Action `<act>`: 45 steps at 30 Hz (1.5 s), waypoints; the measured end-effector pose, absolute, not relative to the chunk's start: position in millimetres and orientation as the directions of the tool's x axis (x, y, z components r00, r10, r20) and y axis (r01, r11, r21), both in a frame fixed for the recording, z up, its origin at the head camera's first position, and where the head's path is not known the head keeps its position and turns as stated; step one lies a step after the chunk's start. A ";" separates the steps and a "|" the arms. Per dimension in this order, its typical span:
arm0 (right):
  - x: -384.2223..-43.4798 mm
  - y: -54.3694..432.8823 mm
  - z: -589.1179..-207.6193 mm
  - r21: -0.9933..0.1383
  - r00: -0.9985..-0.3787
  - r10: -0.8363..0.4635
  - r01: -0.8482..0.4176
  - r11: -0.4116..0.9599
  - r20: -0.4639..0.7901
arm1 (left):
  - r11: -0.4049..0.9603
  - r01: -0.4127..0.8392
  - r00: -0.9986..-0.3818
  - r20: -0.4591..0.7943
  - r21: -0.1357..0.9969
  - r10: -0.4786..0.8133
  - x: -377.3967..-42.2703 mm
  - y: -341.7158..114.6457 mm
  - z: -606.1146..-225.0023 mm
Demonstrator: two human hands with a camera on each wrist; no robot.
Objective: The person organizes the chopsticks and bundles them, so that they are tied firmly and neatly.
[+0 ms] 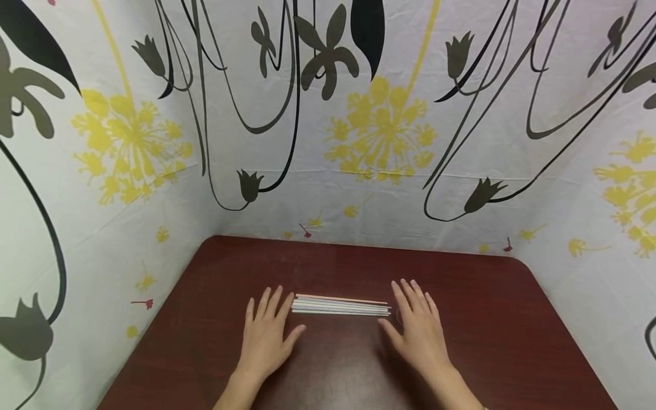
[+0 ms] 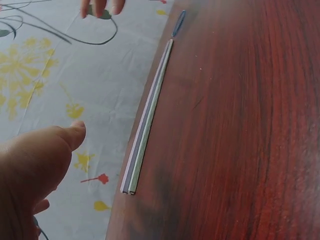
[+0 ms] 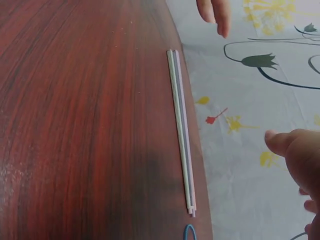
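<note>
A row of long thin sticks (image 1: 340, 307), in pale green, grey and pink, lies side by side on the dark red wooden table (image 1: 338, 364). Close beyond their right end is a small blue loop, like a rubber band (image 2: 178, 23). My left hand (image 1: 268, 336), palm down with fingers spread, is beside the sticks' left end, its index fingertip right at that end. At the other end my right hand (image 1: 419, 327) is also spread, the blue loop near its fingers. Neither hand holds anything. Both wrist views show the sticks (image 3: 181, 130) lying between the hands.
White cloth (image 1: 328, 142) printed with yellow flowers and dark stems hangs behind the table and along both sides. The table's rounded far edge (image 1: 359, 246) meets this cloth. Bare wood surrounds the sticks.
</note>
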State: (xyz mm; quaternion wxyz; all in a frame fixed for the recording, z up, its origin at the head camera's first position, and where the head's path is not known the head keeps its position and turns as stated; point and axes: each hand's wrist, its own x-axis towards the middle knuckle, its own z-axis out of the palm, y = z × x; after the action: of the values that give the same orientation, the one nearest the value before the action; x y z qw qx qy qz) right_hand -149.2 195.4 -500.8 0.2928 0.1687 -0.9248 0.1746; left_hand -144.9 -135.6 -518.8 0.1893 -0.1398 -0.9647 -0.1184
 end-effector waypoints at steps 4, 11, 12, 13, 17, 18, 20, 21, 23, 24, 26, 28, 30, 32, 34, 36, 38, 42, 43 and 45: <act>-157.1 190.5 -502.5 -0.178 -0.707 -0.267 -0.487 0.855 0.655 | 0.925 0.353 -0.872 0.408 0.141 0.271 -155.7 -130.1 -521.8; -171.3 178.8 -515.9 -0.115 -0.685 -0.339 -0.526 0.843 0.645 | 0.916 0.395 -0.860 0.376 0.061 0.346 -172.2 -115.4 -533.6; -172.8 177.2 -519.1 -0.106 -0.689 -0.350 -0.527 0.843 0.635 | 0.916 0.398 -0.861 0.365 0.047 0.355 -174.0 -113.3 -535.8; -174.5 175.6 -522.5 -0.097 -0.694 -0.361 -0.527 0.844 0.622 | 0.915 0.401 -0.862 0.356 0.039 0.362 -175.7 -111.2 -537.9; -180.7 168.9 -535.1 -0.088 -0.744 -0.396 -0.516 0.852 0.538 | 0.915 0.404 -0.870 0.307 0.000 0.385 -182.5 -104.7 -546.6; -182.2 167.0 -537.6 -0.088 -0.760 -0.401 -0.511 0.855 0.511 | 0.914 0.405 -0.872 0.299 -0.006 0.388 -184.0 -103.4 -548.4; -185.1 163.0 -542.2 -0.100 -0.789 -0.410 -0.504 0.858 0.457 | 0.914 0.406 -0.875 0.285 -0.010 0.391 -187.0 -101.2 -550.8; -186.4 160.8 -544.3 -0.105 -0.802 -0.415 -0.500 0.860 0.429 | 0.914 0.407 -0.877 0.278 -0.008 0.393 -188.3 -100.2 -551.6; -189.0 156.3 -548.7 -0.118 -0.821 -0.426 -0.499 0.858 0.381 | 0.913 0.409 -0.880 0.265 -0.003 0.395 -190.7 -98.6 -552.8; -190.0 154.0 -550.7 -0.125 -0.827 -0.432 -0.501 0.856 0.359 | 0.912 0.410 -0.881 0.258 -0.002 0.396 -191.4 -97.9 -553.2; -192.3 149.6 -555.0 -0.135 -0.838 -0.445 -0.504 0.853 0.315 | 0.914 0.406 -0.889 0.229 -0.003 0.396 -192.6 -97.0 -554.3; -194.2 145.8 -559.1 -0.148 -0.843 -0.455 -0.508 0.848 0.287 | 0.915 0.404 -0.895 0.206 0.000 0.395 -193.6 -96.1 -555.6; -195.8 142.6 -562.8 -0.156 -0.847 -0.461 -0.509 0.846 0.266 | 0.916 0.402 -0.901 0.179 0.004 0.395 -194.8 -94.9 -557.3; -196.5 140.5 -566.1 -0.159 -0.849 -0.461 -0.508 0.847 0.259 | 0.915 0.404 -0.904 0.155 0.002 0.399 -196.0 -93.2 -559.2; -197.5 139.5 -569.7 -0.157 -0.848 -0.459 -0.508 0.847 0.265 | 0.913 0.409 -0.903 0.141 -0.005 0.405 -197.3 -90.8 -561.1; -198.2 139.0 -571.9 -0.149 -0.846 -0.455 -0.506 0.850 0.277 | 0.911 0.411 -0.902 0.133 -0.021 0.410 -198.0 -88.5 -562.9; -200.4 139.8 -574.7 -0.128 -0.814 -0.469 -0.535 0.835 0.343 | 0.911 0.411 -0.900 0.139 -0.041 0.412 -198.4 -87.2 -565.0; -205.5 143.2 -578.5 -0.049 -0.737 -0.496 -0.578 0.814 0.459 | 0.907 0.413 -0.886 0.195 -0.082 0.421 -199.6 -86.1 -570.6; -206.7 144.2 -579.3 -0.029 -0.722 -0.502 -0.583 0.812 0.476 | 0.904 0.417 -0.878 0.214 -0.096 0.428 -200.3 -85.6 -571.9; -207.5 145.7 -579.5 -0.015 -0.729 -0.503 -0.574 0.819 0.465 | 0.896 0.427 -0.861 0.249 -0.125 0.444 -201.6 -84.3 -573.5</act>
State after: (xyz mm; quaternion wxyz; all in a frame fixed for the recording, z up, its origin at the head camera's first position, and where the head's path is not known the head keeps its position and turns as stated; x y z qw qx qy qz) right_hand -207.5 145.7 -579.5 0.2261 0.2905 -0.9264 0.0789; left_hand -201.6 -84.3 -573.5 0.1367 -0.2259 -0.9640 0.0326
